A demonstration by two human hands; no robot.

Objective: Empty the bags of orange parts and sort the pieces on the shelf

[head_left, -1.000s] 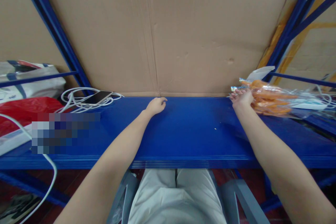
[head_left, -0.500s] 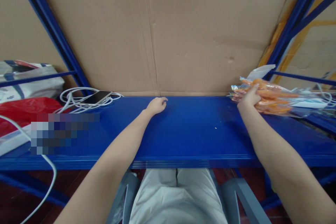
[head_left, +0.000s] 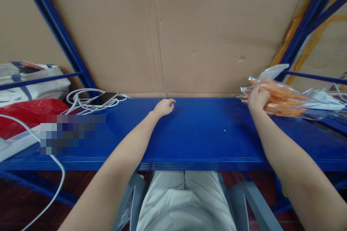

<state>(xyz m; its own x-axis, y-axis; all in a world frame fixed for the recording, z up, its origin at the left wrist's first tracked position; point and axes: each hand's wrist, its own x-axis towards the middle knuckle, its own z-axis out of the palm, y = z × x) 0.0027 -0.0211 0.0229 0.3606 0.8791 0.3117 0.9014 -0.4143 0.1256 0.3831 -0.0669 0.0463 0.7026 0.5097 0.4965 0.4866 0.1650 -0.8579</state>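
Blue tabletop [head_left: 197,133]; right hand [head_left: 258,98] at packets [head_left: 287,96]

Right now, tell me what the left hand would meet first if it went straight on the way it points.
Most likely the cardboard panel behind the blue tabletop: the left hand points forward and somewhat right, with nothing visible between. The remaining gap is hard to judge.

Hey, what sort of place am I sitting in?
Probably a makeshift workspace, perhaps in a storeroom or workshop: a blue rack with its shelf serving as a desk, cardboard behind, and a grey chair.
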